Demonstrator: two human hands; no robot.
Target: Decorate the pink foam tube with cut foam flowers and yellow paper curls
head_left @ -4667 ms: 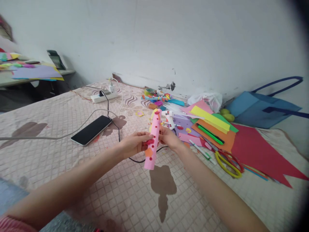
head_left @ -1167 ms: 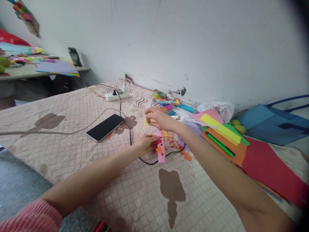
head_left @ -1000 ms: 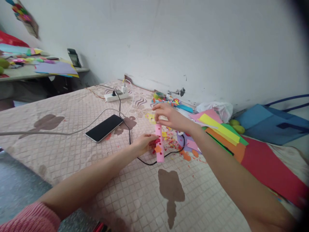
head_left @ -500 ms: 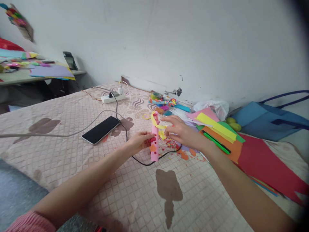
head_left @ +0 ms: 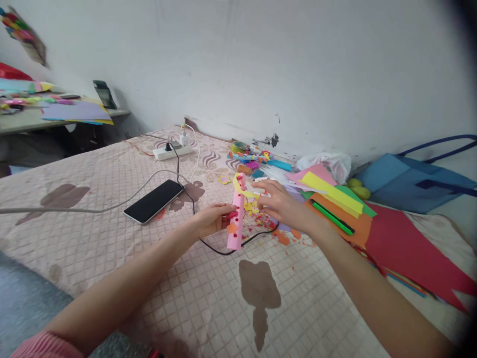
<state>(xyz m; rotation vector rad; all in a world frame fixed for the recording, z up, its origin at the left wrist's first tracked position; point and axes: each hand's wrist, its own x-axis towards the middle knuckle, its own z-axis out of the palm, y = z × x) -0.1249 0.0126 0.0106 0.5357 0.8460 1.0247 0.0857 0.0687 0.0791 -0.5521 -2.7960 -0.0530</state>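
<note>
My left hand (head_left: 215,220) is closed around a pink paper tube (head_left: 234,240) that stands nearly upright, its top leaning slightly right. Dark red dots and an orange paper flower (head_left: 232,227) decorate the tube. A curved yellow paper strip (head_left: 242,192) runs from the tube's upper part toward my right hand (head_left: 276,201). The fingers of that hand are bent, with their tips at the strip's free end; the exact pinch is small and partly hidden. Beneath the hands, colourful paper scraps (head_left: 263,220) lie on the patterned cloth.
A black phone (head_left: 153,201) and a white power strip (head_left: 172,152) with cables lie to the left. Coloured paper sheets (head_left: 406,248), a green cutter-like tool (head_left: 331,217) and a blue bag (head_left: 413,181) are on the right. Craft supplies (head_left: 257,158) sit by the wall.
The tube's lower end has swung a little left, so it tilts more. My view has shifted slightly. Both hands keep nearly the same positions.
</note>
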